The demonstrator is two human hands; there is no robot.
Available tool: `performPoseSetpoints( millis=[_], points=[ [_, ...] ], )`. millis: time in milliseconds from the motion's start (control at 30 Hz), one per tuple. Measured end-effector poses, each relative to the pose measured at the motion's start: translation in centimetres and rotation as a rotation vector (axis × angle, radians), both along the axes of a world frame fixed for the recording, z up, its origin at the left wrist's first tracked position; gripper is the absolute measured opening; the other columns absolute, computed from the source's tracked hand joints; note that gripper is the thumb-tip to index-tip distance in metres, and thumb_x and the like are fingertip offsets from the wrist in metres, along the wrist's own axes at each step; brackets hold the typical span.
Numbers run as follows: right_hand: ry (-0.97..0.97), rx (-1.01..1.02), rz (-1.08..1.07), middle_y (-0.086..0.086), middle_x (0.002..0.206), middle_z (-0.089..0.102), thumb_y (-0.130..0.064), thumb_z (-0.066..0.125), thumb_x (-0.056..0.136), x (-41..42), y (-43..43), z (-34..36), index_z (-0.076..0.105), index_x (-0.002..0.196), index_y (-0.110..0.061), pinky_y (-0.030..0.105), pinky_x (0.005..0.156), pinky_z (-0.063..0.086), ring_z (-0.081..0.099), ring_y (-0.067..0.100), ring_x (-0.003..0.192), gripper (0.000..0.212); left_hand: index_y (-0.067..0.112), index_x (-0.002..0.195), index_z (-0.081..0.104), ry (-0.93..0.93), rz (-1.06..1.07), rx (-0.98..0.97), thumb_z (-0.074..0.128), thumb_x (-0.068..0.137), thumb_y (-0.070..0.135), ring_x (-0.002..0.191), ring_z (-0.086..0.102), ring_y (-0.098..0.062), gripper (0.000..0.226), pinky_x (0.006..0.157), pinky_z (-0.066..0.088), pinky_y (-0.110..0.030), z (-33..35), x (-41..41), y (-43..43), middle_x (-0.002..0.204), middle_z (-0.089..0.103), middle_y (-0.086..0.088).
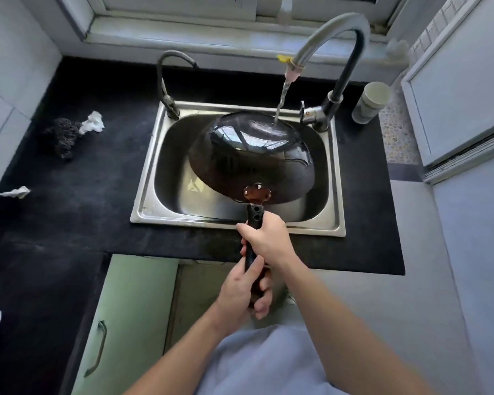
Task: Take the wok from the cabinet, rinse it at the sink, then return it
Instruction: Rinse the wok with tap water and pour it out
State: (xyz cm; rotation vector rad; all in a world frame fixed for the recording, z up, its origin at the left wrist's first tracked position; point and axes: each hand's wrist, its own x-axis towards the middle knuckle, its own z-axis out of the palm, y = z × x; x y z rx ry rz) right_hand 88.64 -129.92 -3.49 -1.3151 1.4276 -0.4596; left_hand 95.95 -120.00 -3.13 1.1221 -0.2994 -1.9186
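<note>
Wok point(250, 163) is upside down over the sink point(335, 178), stream hitting its far side. Handle point(253, 223) runs straight back toward you; right hand point(268, 238) clamps it nearer the bowl, left hand point(244, 292) the tail end.

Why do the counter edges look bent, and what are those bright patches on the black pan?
Head view: the wide-angle lens bows the countertop and sink edges. The bright patches on the upturned wok are window daylight mirrored in its wet surface. The stream from the faucet looks slightly blurred, and both hands, left hand and right hand, stay fairly sharp.
</note>
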Motion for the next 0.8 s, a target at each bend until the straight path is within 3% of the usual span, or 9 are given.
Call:
performPoseSetpoints(
  millis=[233,400,500,567,700,800],
  points=[
    [0.003,-0.013,0.075,0.001,0.061,0.069,-0.022,0.069,0.089,0.3,-0.1,-0.1,0.059,0.077,-0.011,0.042,0.062,0.062,0.071,0.017,0.052,0.019,0.010,0.105,0.046,-0.004,0.084,-0.004,0.047,0.092,0.040,0.033,0.035,-0.014,0.033,0.033,0.033,-0.019,0.2,-0.7,0.3,0.061,0.042,-0.004],
    [-0.089,0.052,0.079,0.000,0.059,0.067,-0.020,0.068,0.091,0.3,-1.1,0.5,0.059,0.078,-0.007,0.036,0.060,0.059,0.070,0.020,0.053,0.020,-0.001,0.111,0.046,-0.396,0.147,-0.060,0.041,0.103,0.032,0.032,0.035,-0.017,0.034,0.036,0.028,-0.021,0.4,-1.5,-0.3,0.059,0.044,-0.006],
    [-0.061,0.087,0.054,0.001,0.058,0.068,-0.018,0.068,0.089,0.6,-1.4,0.6,0.058,0.074,-0.009,0.035,0.064,0.059,0.072,0.021,0.055,0.020,0.006,0.117,0.049,-0.600,0.139,-0.100,0.038,0.105,0.031,0.033,0.037,-0.019,0.031,0.035,0.030,-0.025,0.4,-1.8,-0.6,0.057,0.045,-0.007],
    [-0.023,0.094,0.035,0.002,0.057,0.068,-0.020,0.072,0.087,1.2,-1.3,0.7,0.057,0.069,-0.012,0.033,0.064,0.058,0.074,0.022,0.058,0.024,0.003,0.117,0.050,-0.677,0.144,-0.076,0.037,0.104,0.031,0.033,0.039,-0.016,0.034,0.034,0.032,-0.026,0.2,-1.4,-0.7,0.057,0.048,-0.004],
    [-0.073,0.155,0.012,0.006,0.054,0.067,-0.017,0.069,0.088,1.5,-0.7,0.4,0.057,0.063,-0.012,0.034,0.062,0.055,0.073,0.023,0.058,0.028,0.005,0.118,0.052,-0.804,0.117,-0.060,0.035,0.101,0.048,0.041,0.045,-0.011,0.048,0.047,0.039,-0.031,-0.1,-0.8,-0.3,0.065,0.054,0.002],
    [-0.181,0.197,-0.013,0.006,0.054,0.062,-0.010,0.065,0.090,1.3,-0.1,0.1,0.054,0.066,-0.010,0.027,0.054,0.051,0.069,0.019,0.052,0.027,0.007,0.100,0.052,-0.802,0.123,-0.069,0.032,0.104,0.039,0.034,0.042,-0.013,0.038,0.038,0.035,-0.025,0.4,-1.0,0.0,0.059,0.051,-0.004]
  ],
)
